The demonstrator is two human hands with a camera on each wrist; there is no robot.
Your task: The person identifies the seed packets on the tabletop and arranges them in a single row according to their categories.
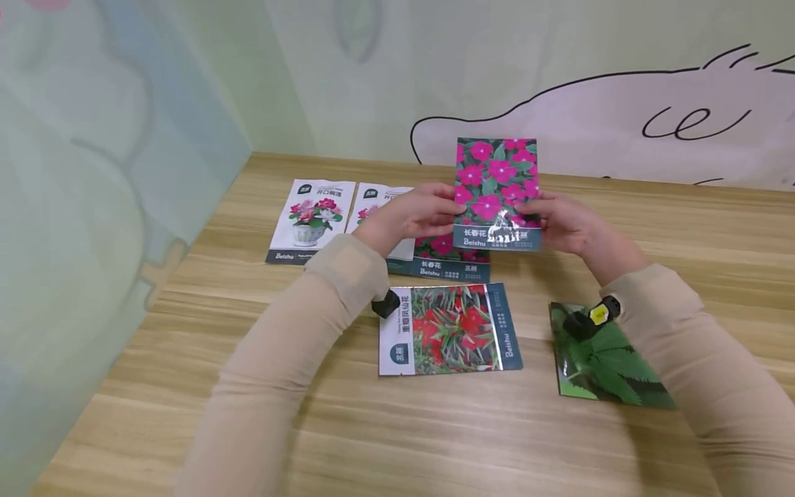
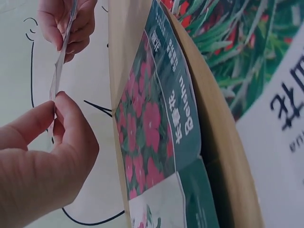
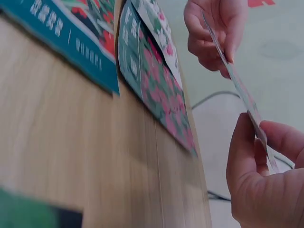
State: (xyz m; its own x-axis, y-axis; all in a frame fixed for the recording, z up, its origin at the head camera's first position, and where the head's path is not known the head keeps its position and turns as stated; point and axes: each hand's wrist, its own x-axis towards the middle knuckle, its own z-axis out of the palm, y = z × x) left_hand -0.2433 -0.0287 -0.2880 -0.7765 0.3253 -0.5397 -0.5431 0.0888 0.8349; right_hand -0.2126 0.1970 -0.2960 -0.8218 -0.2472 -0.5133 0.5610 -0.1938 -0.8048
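Observation:
Both hands hold up a seed packet (image 1: 497, 181) printed with pink flowers, raised above the table near the wall. My left hand (image 1: 427, 212) pinches its left edge, and my right hand (image 1: 566, 219) pinches the right edge. The left wrist view shows the left thumb and fingers (image 2: 71, 118) meeting on the thin packet, seen edge-on. In the right wrist view, the right hand (image 3: 266, 175) grips the other edge the same way. Below the left hand lies a second pink-flower packet (image 1: 452, 268), partly covered by the raised one and overlapping a white packet (image 1: 366, 207).
Another white packet (image 1: 310, 224) with a potted-flower picture lies at the left. A red-flower packet (image 1: 450, 330) lies sideways in front. Under the right forearm is a green-leaf packet (image 1: 611, 362), partly hidden. The wooden table (image 1: 435, 435) meets a painted wall (image 1: 348, 90) at the back.

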